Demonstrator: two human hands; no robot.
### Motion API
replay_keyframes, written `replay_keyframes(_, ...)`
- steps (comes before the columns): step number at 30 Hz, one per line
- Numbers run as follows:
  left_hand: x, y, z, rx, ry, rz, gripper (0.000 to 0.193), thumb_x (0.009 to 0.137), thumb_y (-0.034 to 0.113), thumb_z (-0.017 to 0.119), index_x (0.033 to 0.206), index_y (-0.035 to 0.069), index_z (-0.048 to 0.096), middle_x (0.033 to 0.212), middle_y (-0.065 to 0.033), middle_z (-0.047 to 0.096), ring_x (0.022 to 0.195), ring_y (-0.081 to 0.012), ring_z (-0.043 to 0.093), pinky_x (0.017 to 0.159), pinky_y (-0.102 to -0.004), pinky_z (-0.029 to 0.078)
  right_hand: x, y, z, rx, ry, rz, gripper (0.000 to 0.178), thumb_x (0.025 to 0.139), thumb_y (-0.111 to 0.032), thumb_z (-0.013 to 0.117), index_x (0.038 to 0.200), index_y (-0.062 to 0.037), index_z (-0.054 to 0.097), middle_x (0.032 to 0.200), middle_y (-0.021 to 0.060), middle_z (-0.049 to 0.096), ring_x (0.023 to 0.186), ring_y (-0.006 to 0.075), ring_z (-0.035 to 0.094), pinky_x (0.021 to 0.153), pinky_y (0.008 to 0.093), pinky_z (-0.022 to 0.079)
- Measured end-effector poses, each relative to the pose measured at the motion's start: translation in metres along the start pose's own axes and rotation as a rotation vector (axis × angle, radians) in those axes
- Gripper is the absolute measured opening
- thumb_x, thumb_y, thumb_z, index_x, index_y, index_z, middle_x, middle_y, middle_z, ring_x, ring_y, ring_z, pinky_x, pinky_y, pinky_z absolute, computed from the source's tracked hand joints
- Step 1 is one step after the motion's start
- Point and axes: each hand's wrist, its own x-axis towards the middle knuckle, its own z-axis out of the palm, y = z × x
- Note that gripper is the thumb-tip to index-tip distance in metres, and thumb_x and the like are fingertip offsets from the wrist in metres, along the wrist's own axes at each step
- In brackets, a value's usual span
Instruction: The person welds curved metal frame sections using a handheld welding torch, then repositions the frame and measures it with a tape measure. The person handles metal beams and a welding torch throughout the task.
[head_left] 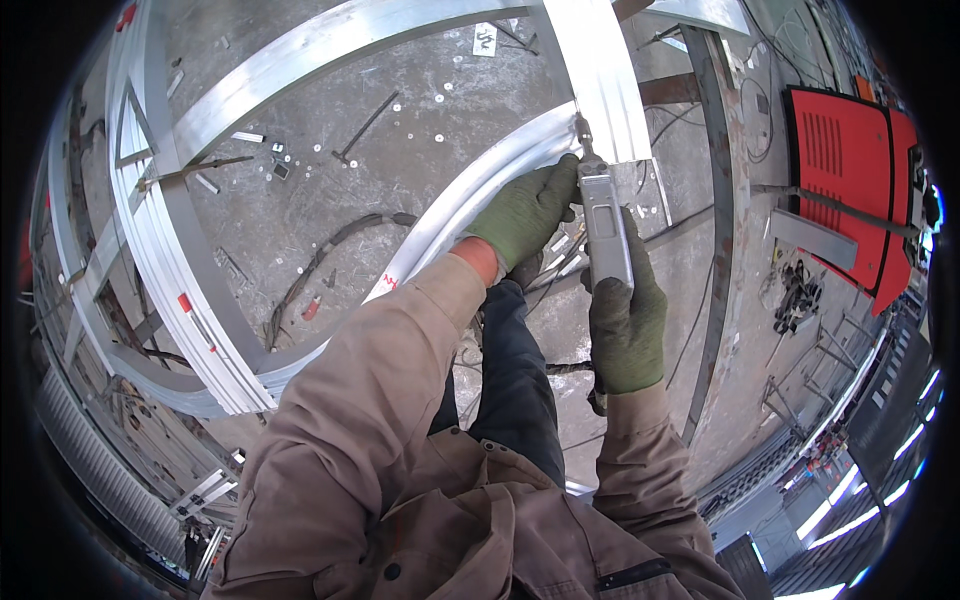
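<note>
My right hand (628, 335), in a green glove, is wrapped round the lower end of a silver-grey hand-held tool (606, 238) with a boxy body. Its narrow dark tip points away from me, at the joint between a curved aluminium rail (478, 172) and a straight aluminium beam (598, 75). My left hand (525, 212), gloved in green too, lies over the curved rail close beside the tool's front end. Its fingers are curled and partly hidden; whether they grip the rail or the tool is not clear.
A large aluminium frame (345, 38) curves round on the left, with a red clamp-like piece (196, 322) on it. Rusty steel supports (712, 200) stand at right, before a red machine (850, 165). On the concrete floor lie a T-shaped rod (366, 127), cables (325, 255) and scraps.
</note>
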Motion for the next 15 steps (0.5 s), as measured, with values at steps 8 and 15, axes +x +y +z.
replay_keyframes(8, -0.001, 0.001, -0.004, 0.029, -0.027, -0.027, 0.081, 0.129, 0.068, 0.042, 0.138, 0.001, 0.085, 0.122, -0.0159, 0.091, 0.106, -0.0267, 0.085, 0.103, -0.0437, 0.064, 0.0, 0.004, 0.003, -0.02, 0.035, -0.035, 0.111, 0.112, -0.071, 0.081, 0.182, 0.0079, 0.048, 0.129, 0.0157, 0.084, 0.11, 0.0169, 0.079, 0.09, 0.0348, 0.066)
replay_keyframes(15, -0.002, -0.001, -0.003, 0.02, -0.035, -0.001, 0.084, 0.128, 0.072, 0.042, 0.141, 0.001, 0.085, 0.122, -0.0166, 0.09, 0.109, -0.0272, 0.084, 0.104, -0.0443, 0.063, -0.003, -0.007, 0.0, -0.037, 0.01, 0.0, 0.11, 0.113, -0.071, 0.08, 0.181, 0.0089, 0.049, 0.13, 0.0163, 0.085, 0.112, 0.0177, 0.08, 0.091, 0.035, 0.066)
